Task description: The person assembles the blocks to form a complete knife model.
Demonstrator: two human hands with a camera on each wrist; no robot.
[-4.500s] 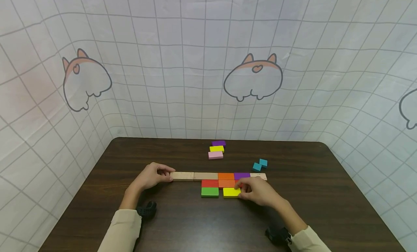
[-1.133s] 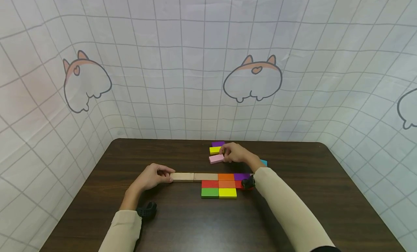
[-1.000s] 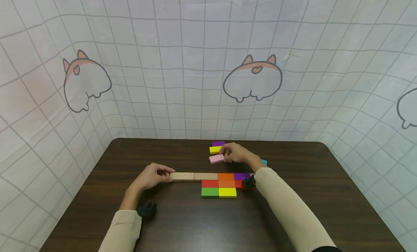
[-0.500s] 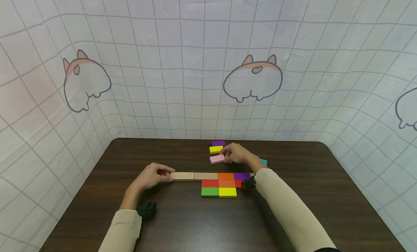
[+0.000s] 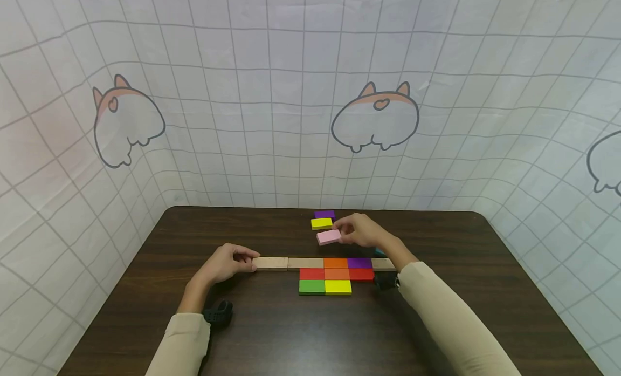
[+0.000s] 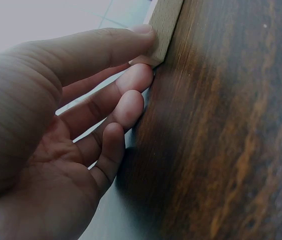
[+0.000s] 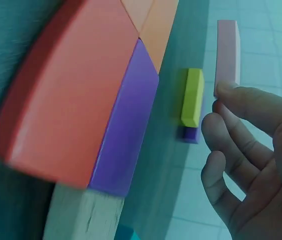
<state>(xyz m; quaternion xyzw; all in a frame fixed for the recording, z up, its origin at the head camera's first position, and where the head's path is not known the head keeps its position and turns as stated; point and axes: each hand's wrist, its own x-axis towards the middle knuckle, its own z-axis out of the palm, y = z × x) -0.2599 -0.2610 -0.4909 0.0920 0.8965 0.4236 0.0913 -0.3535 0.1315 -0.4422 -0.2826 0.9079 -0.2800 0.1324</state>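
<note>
My right hand (image 5: pixel 363 231) pinches one end of a pink block (image 5: pixel 328 237) between thumb and fingers; in the right wrist view the block (image 7: pixel 227 55) sticks out beyond the fingertips, off the table. At the left, my left hand (image 5: pixel 225 264) holds the end of a plain wooden block (image 5: pixel 270 264), thumb on its near side. This block starts a row with a second wooden block (image 5: pixel 305 264), an orange block (image 5: pixel 336 263), a purple block (image 5: pixel 359 263) and another wooden one (image 5: pixel 383 264). Against the row lie red (image 5: pixel 312 274), orange-red (image 5: pixel 337 274) and red (image 5: pixel 361 275) blocks, then green (image 5: pixel 311 287) and yellow (image 5: pixel 338 287) ones.
Behind the row, a yellow block (image 5: pixel 321 224) and a purple block (image 5: pixel 324 214) lie near the far edge of the dark table (image 5: pixel 233 225). A teal block (image 5: pixel 380 252) is mostly hidden by the right arm. A gridded curtain (image 5: pixel 271 171) surrounds the table's back and sides.
Earlier, my right hand left the front yellow block, now flush beside the green one, and reached the pink block. Over the last half second it has carried the pink block slightly right. Left hand unmoved.
</note>
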